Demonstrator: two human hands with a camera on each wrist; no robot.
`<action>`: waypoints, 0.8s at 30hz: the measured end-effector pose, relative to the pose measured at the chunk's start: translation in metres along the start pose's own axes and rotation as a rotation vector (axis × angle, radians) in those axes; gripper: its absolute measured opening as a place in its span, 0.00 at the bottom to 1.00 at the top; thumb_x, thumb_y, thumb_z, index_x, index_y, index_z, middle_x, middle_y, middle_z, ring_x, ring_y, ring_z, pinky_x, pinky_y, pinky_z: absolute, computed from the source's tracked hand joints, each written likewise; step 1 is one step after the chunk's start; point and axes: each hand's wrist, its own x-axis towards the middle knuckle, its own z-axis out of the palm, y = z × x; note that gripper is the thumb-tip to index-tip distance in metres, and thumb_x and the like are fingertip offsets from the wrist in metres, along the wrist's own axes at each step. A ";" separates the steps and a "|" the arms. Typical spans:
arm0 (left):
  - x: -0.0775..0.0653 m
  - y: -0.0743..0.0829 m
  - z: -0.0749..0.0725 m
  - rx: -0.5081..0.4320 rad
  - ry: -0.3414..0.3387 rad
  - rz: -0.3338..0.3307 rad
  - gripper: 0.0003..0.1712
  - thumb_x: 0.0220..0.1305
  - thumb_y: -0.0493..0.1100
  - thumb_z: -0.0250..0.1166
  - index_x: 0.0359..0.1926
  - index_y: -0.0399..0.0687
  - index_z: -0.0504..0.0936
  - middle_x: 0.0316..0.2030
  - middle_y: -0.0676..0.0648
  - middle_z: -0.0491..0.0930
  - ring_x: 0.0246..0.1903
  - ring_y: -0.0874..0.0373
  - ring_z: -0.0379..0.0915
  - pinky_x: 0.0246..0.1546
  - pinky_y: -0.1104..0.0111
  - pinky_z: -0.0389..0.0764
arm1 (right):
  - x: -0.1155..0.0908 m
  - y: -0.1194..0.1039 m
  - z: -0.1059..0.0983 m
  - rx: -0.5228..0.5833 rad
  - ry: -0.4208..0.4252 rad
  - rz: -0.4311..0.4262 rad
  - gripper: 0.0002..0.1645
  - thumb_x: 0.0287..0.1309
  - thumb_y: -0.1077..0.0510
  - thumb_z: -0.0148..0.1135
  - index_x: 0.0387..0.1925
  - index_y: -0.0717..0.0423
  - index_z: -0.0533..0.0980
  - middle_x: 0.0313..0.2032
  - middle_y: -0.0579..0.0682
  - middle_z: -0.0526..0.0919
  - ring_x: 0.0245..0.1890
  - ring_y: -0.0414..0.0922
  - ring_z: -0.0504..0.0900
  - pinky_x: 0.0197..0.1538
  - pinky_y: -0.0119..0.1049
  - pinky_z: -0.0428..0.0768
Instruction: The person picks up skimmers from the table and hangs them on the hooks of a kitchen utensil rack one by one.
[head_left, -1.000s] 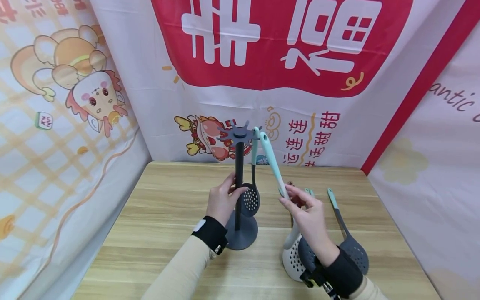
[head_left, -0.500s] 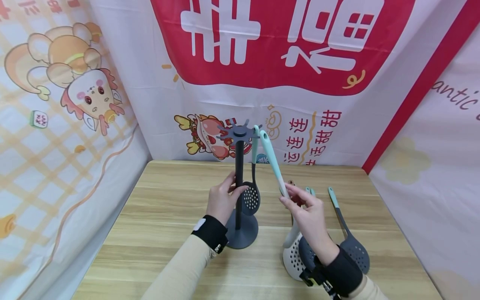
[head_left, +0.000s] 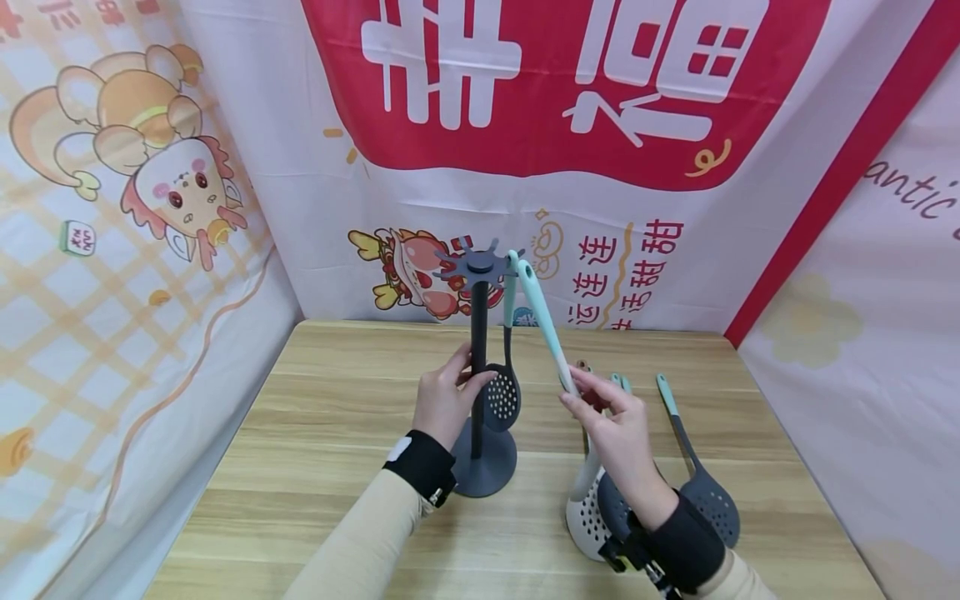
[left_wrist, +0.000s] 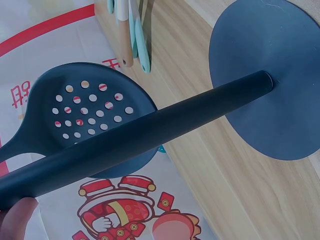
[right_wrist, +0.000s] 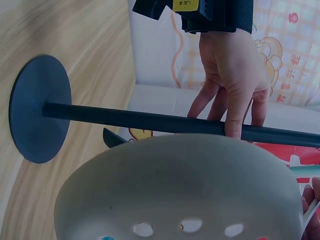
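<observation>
With thumb and fingers my left hand (head_left: 447, 398) grips the dark post of a utensil stand (head_left: 479, 333), which rises upright from a round base and ends in a ring of hooks. A mint-handled skimmer (head_left: 501, 400) hangs from a hook on its right side. My right hand (head_left: 618, 425) pinches the lower handle of a mint-handled kitchen utensil (head_left: 546, 321), whose handle end points up close beside the hooks. In the right wrist view a grey head with holes (right_wrist: 180, 185) fills the foreground, and fingers of my right hand show at the lower right edge.
A pale perforated utensil holder (head_left: 587, 525) stands below my right forearm, partly covered; handle tips (head_left: 620, 382) show behind the hand. A dark slotted turner (head_left: 708, 504) lies at the right of the wooden table (head_left: 337, 467). Printed cloth (head_left: 337, 200) hangs behind and at both sides.
The handle end of the utensil in my right hand has shifted slightly left, nearer the hooks. My left hand stays on the post.
</observation>
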 end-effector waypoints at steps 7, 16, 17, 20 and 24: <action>0.001 -0.001 0.000 0.002 -0.002 -0.007 0.25 0.60 0.44 0.71 0.59 0.45 0.80 0.45 0.43 0.88 0.45 0.51 0.86 0.43 0.63 0.86 | 0.001 -0.001 0.001 -0.014 -0.017 0.015 0.19 0.61 0.64 0.66 0.55 0.58 0.81 0.39 0.58 0.85 0.30 0.40 0.72 0.34 0.29 0.73; 0.001 -0.001 -0.001 0.015 0.004 0.003 0.26 0.61 0.47 0.70 0.59 0.46 0.80 0.44 0.43 0.88 0.44 0.51 0.87 0.42 0.62 0.86 | 0.002 -0.001 0.003 -0.014 -0.024 0.008 0.19 0.60 0.64 0.67 0.54 0.57 0.82 0.37 0.57 0.86 0.30 0.40 0.73 0.34 0.29 0.73; 0.001 -0.001 -0.001 0.015 0.003 0.002 0.26 0.61 0.47 0.69 0.59 0.46 0.80 0.44 0.43 0.88 0.44 0.51 0.87 0.42 0.62 0.86 | 0.003 -0.001 0.004 -0.011 -0.026 0.009 0.19 0.60 0.64 0.67 0.54 0.57 0.82 0.36 0.57 0.86 0.30 0.40 0.73 0.34 0.29 0.73; 0.001 -0.002 -0.001 0.016 0.001 0.000 0.26 0.61 0.47 0.70 0.59 0.46 0.80 0.44 0.43 0.88 0.44 0.51 0.87 0.42 0.62 0.86 | 0.003 -0.001 0.005 -0.001 -0.038 0.017 0.19 0.60 0.64 0.67 0.54 0.57 0.82 0.35 0.55 0.86 0.30 0.40 0.73 0.34 0.29 0.74; 0.001 -0.001 -0.001 0.016 -0.001 -0.002 0.26 0.61 0.47 0.69 0.59 0.47 0.79 0.45 0.44 0.88 0.45 0.51 0.86 0.42 0.63 0.86 | 0.004 -0.001 0.008 0.021 -0.059 0.045 0.19 0.61 0.64 0.67 0.54 0.56 0.81 0.35 0.55 0.86 0.30 0.41 0.74 0.35 0.29 0.76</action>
